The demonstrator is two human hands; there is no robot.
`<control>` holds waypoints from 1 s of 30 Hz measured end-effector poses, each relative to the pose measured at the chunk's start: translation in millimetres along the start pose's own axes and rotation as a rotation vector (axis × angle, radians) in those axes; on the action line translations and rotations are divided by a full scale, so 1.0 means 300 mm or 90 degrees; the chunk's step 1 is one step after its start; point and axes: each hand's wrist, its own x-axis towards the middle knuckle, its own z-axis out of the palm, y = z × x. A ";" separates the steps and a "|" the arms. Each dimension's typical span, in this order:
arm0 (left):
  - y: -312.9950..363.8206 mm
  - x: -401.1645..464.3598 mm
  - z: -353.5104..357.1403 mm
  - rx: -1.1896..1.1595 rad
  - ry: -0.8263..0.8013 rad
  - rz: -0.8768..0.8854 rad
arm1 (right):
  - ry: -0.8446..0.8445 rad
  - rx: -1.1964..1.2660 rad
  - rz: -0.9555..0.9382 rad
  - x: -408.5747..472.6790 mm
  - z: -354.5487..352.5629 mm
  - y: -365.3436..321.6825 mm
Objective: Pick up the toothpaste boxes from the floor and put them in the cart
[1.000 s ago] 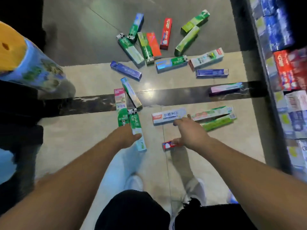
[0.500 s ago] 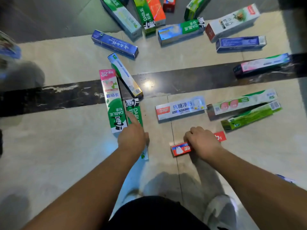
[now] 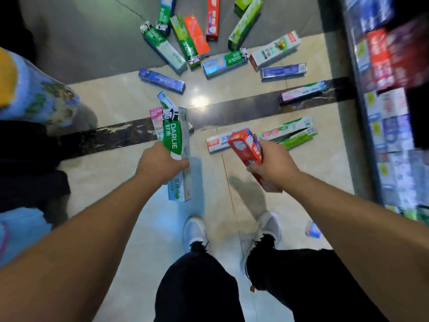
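Observation:
My left hand [image 3: 160,162] grips a green and white Darlie toothpaste box [image 3: 177,145], lifted off the floor with its printed end pointing away from me. My right hand [image 3: 274,167] grips a red toothpaste box [image 3: 245,145], also raised and tilted. Several more boxes lie scattered on the tiled floor ahead: a white one with a red end [image 3: 217,142] just beyond my right hand, a pink and green one [image 3: 156,122] behind the Darlie box, a blue one [image 3: 161,80], and a cluster further off [image 3: 192,40]. No cart shows clearly.
Store shelves packed with toothpaste [image 3: 390,89] run along the right side. A blurred blue and yellow package [image 3: 30,89] sits at the left edge above a dark object. My two white shoes [image 3: 195,228] stand on the floor below my hands.
Both hands have lifted their boxes off the floor: the left raised the Darlie box, the right raised the red box. My view has risen away from the floor.

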 end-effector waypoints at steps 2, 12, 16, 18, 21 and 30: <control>0.116 -0.159 -0.197 0.009 0.023 0.064 | 0.014 0.022 0.020 -0.145 -0.214 -0.106; 0.753 -1.038 -1.114 0.096 0.093 0.413 | 0.245 0.138 0.038 -0.955 -1.183 -0.599; 0.953 -1.347 -1.252 0.159 0.090 0.568 | 0.353 0.222 0.059 -1.279 -1.387 -0.640; 1.038 -1.511 -1.267 0.173 0.083 0.653 | 0.398 0.256 0.087 -1.455 -1.448 -0.626; 1.124 -1.735 -1.215 0.174 0.033 0.753 | 0.465 0.293 0.146 -1.719 -1.474 -0.557; 1.207 -2.357 -0.652 0.300 -0.155 0.971 | 0.662 0.446 0.373 -2.531 -1.221 -0.131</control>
